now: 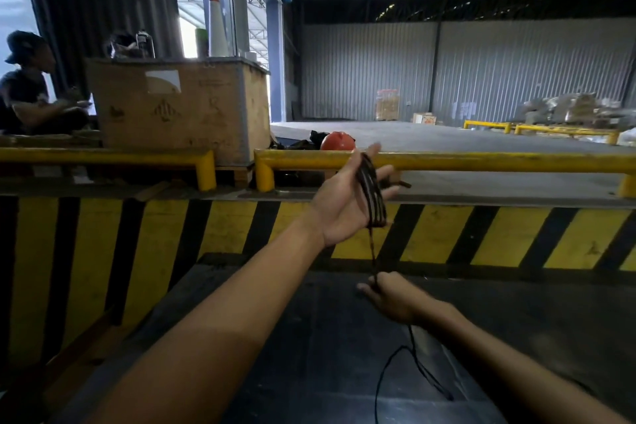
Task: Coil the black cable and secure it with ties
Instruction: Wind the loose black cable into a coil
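My left hand (344, 203) is raised palm up with fingers spread, and several loops of the black cable (371, 193) are wound around it between thumb and fingers. One strand drops from the loops straight down to my right hand (392, 296), which pinches it lower and closer to me. Past my right hand the loose cable tail (406, 365) hangs and curls over the dark floor plate. No ties are visible.
A yellow rail (481, 162) and a yellow-black striped dock edge (516, 237) run across ahead. A large cardboard box (179, 107) stands at left, with a seated person (27, 89) beside it. A red helmet (337, 141) lies behind the rail.
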`<state>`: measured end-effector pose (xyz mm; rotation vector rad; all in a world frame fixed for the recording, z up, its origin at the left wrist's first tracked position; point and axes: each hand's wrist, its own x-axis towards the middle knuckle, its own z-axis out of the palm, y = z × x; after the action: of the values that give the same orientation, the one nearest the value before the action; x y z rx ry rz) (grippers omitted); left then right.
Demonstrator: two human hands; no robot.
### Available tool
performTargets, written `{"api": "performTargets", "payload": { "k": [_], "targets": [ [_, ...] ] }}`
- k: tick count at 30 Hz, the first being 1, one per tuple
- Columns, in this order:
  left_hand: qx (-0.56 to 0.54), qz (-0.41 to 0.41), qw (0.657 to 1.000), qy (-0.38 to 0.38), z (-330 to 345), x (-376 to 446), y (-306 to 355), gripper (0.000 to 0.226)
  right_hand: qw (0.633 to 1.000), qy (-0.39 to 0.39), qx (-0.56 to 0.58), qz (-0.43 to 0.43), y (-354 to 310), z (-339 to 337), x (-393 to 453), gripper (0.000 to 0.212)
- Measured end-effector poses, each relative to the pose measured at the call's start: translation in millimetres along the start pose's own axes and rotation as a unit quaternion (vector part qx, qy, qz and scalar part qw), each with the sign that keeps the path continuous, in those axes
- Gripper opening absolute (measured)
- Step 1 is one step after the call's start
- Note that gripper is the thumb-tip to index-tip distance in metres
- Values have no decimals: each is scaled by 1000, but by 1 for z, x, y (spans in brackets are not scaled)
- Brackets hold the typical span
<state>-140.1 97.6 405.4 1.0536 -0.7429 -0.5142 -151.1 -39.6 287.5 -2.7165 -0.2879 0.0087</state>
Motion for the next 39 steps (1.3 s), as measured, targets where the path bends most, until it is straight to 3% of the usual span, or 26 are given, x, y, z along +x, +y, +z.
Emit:
{"api": "performTargets", "payload": {
  "k": [3,5,7,10,12,16,19,21,23,26,28,30,32,33,35,37,39],
  "targets": [
    [172,35,974,144,-26,1,-7,38,999,-19,-10,-26,-10,-3,-7,36],
    [416,-1,886,204,-51,-8,-12,46,998,-43,-33,-29,-8,-28,-9,28],
    [585,-104,780,197,-78,-24,-18,49,998,-17,-39,-36,-2,-62,-14,24],
    [637,-234,724,121,-99,-45,-29,44,995,71,-24,-59,13,-110,-22,19],
    [658,-242,709,72,-96,-52,-31,44,991,103,-43,-79,20,-128,-20,18],
    [607,-266,748,25,-70,-59,-17,45,977,158,-117,-77,31,-142,-8,15],
    [547,-303,776,-84,-53,-64,-12,44,972,192,-129,-39,46,-140,-3,21],
    [411,-313,843,-147,-38,-67,-8,40,972,206,-110,-22,49,-127,-5,25],
    [225,-268,921,-169,-23,-63,1,41,981,180,-79,-8,45,-105,-6,24],
    [36,-101,988,-109,-3,-46,25,45,998,60,12,-14,27,-57,-8,15],
    [6,12,1000,-21,3,-34,40,43,999,-1,21,-38,14,-29,-11,17],
    [49,87,993,66,-1,-24,45,42,997,-23,6,-75,8,-16,-16,21],
    [193,129,962,142,-14,-22,44,44,995,-36,5,-89,10,-21,-19,20],
    [304,136,927,174,-22,-24,43,45,996,-36,5,-85,13,-29,-20,19],
    [516,94,824,213,-41,-31,40,46,997,-15,17,-67,24,-51,-22,18],
    [639,-53,743,194,-59,-42,32,47,995,49,36,-75,34,-77,-26,18],
    [714,-227,652,117,-70,-55,20,35,983,130,81,-99,41,-105,-32,18]
  ]
}}
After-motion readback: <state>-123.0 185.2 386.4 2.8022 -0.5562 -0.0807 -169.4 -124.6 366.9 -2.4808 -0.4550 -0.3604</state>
